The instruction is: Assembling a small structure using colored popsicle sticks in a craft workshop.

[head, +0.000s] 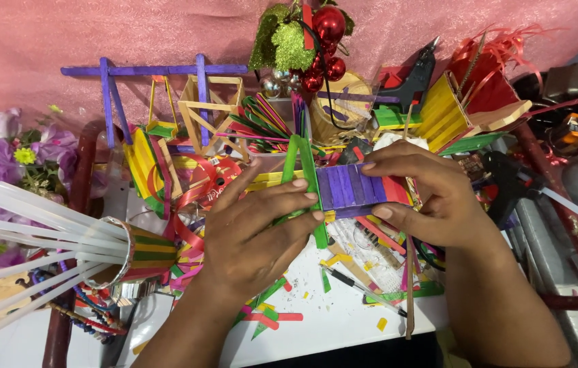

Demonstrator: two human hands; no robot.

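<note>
A white tabletop (343, 320) strewn with coloured stick scraps sits against a pink glittery backdrop (64, 34). At its middle both hands hold a craft-stick panel (360, 189), purple slats with a red end, which carries upright green sticks (302, 184) on its left edge. The left hand (262, 232) pinches those green sticks between thumb and fingers; the right hand (425, 201) clasps the panel's red end, its fingers covering that edge. The panel's underside is hidden. Behind the panel stand a bare wooden stick frame (210, 109), a purple stick frame (153, 71) and a cup of mixed coloured sticks (268, 126); red baubles (326, 41) hang above. Right of the panel a black glue gun (415, 75) leans by a yellow stick box (442, 109). Left of it, clear glue sticks (37, 238) fan from a striped holder (142, 252), cut off at the frame's edge. Bare table shows only below the panel, between the forearms.
</note>
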